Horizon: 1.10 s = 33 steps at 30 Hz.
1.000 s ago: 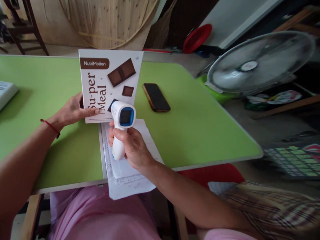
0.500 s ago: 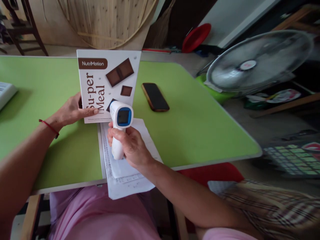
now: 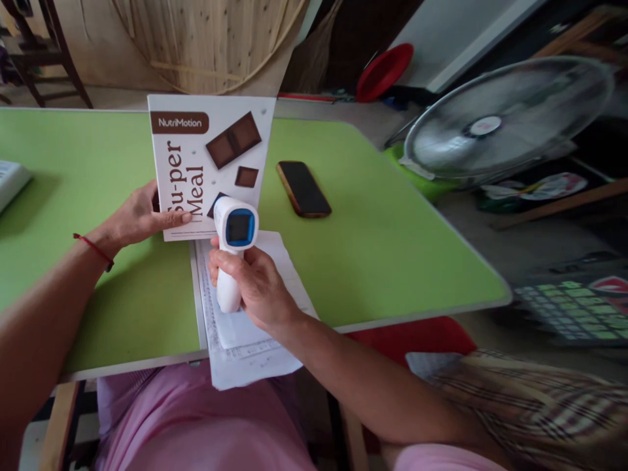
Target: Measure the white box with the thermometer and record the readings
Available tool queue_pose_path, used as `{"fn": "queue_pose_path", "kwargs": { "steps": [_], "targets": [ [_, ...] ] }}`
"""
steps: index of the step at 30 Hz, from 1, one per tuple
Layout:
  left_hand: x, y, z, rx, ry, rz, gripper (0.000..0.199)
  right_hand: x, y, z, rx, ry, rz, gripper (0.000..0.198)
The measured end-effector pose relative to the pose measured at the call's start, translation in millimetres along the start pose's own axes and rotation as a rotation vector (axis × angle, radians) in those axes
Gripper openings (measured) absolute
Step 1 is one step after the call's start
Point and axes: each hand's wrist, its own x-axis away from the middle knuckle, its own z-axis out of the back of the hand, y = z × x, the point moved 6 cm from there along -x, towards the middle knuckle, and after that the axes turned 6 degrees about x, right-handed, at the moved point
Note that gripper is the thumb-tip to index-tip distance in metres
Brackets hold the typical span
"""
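My left hand (image 3: pixel 142 214) grips the lower left edge of a white NutriMotion box (image 3: pixel 220 140), its thumb across the front and the other fingers out of sight behind. The box stands upright, its printed face with chocolate pieces turned toward me. In my right hand (image 3: pixel 258 281) is a white infrared thermometer (image 3: pixel 228 288), held by its handle in closed fingers. Its blue-framed dark screen faces me, and its head overlaps the box's lower right corner. Beneath the thermometer lie written paper sheets (image 3: pixel 262 366), reaching over the table's front edge.
A phone (image 3: pixel 304 190) in a brown case lies on the green table (image 3: pixel 392 248), right of the box. Part of a white object (image 3: pixel 12 183) shows at the table's left. A large fan (image 3: pixel 505 121) stands beyond the right edge. Below it is a plaid cloth (image 3: pixel 554 405).
Both hands, the box and the thermometer keep nearly the same pose. The whole view has shifted very slightly.
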Motion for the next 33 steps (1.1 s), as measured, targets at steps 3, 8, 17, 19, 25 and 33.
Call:
{"fn": "queue_pose_path", "kwargs": {
  "steps": [3, 8, 17, 19, 25, 33],
  "targets": [
    [-0.2, -0.2, 0.3, -0.007, -0.011, -0.002, 0.048, 3.4, -9.2, 3.2, -0.029, -0.025, -0.015, 0.027],
    [-1.6, 2.0, -2.5, -0.004, -0.065, -0.025, 0.049, 10.5, -49.7, 57.1, 0.346, 0.147, 0.186, 0.029],
    [-3.4, 7.2, -5.7, 0.025, -0.088, -0.036, 0.066, -18.6, -41.3, 119.9, 1.402, 0.340, 0.036, 0.036],
    [-2.3, 9.6, -7.2, -0.001, -0.114, -0.044, 0.065, -28.9, -34.0, 115.0, 1.482, 0.314, -0.001, 0.034],
    [0.2, 12.7, -11.1, -0.086, -0.146, -0.027, 0.059, -40.1, -32.8, 103.2, 1.598, 0.297, 0.006, 0.039],
    [0.5, 15.1, -15.0, -0.095, -0.147, -0.022, 0.063, -11.7, -50.7, 49.6, 1.603, -0.122, 0.598, 0.021]
  ]
}}
